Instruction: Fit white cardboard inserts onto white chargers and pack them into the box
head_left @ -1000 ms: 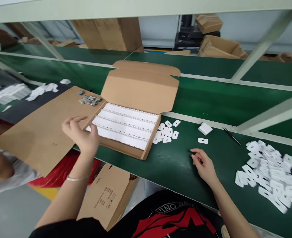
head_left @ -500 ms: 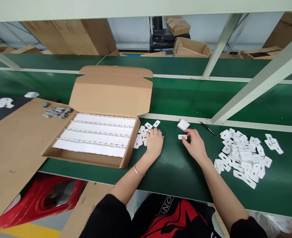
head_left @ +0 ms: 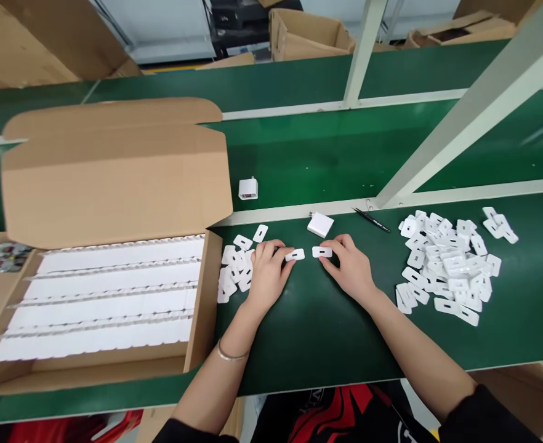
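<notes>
In the open carton (head_left: 197, 307), rows of white pieces are being kept, a small heap (head_left: 234, 271) just beside it. One slotted tab (head_left: 295, 255) is being pinched by the curled left hand (head_left: 265, 274). A second tab (head_left: 322, 251) is being pinched by the right hand (head_left: 349, 264). Both tabs are being held low over the green bench (head_left: 327, 332). Seemingly tabs are being paired, so fine alignment is being called for. The way is not being blocked by the white block (head_left: 320, 224), the tweezers (head_left: 372, 220) or the large heap (head_left: 447, 264).

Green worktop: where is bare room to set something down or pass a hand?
Bare: near strip between forearms; belt right of the white adapter. Crowded: small tab pile by the carton, left hand, right hand, each pinching a tab, large tab pile.
</notes>
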The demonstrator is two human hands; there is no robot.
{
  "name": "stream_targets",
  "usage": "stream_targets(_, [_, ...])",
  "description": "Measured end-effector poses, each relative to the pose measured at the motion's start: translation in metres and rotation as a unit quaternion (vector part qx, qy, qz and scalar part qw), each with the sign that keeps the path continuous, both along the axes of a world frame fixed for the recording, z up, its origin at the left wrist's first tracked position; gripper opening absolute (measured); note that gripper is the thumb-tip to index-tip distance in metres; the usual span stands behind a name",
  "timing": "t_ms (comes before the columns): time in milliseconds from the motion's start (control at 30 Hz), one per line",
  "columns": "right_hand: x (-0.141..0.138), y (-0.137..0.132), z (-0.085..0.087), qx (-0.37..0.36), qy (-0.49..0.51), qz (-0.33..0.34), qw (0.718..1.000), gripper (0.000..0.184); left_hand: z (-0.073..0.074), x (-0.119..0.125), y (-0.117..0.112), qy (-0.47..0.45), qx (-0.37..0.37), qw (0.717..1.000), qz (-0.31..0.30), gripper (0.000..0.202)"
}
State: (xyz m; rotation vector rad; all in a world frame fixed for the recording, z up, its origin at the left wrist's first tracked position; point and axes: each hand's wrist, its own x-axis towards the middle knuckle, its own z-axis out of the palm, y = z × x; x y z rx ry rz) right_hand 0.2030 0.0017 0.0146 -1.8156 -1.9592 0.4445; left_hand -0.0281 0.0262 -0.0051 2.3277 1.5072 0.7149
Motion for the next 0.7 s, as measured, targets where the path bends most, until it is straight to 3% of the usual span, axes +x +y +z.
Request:
stream_targets(233, [0.0003,0.0004,-0.0004,0.017,0.017,-0.011,1.0,0.022,0.0056,0.0028,-0.004,-0.025,0.027,0.999,-0.013,0.011])
stream_targets(700, [0.0014,0.0006,0.0024,0.005,0.02,0.001,1.0,0.022,0.0049,0.0019,-0.0032,-0.014,0.038,0.999,0.006,0.016])
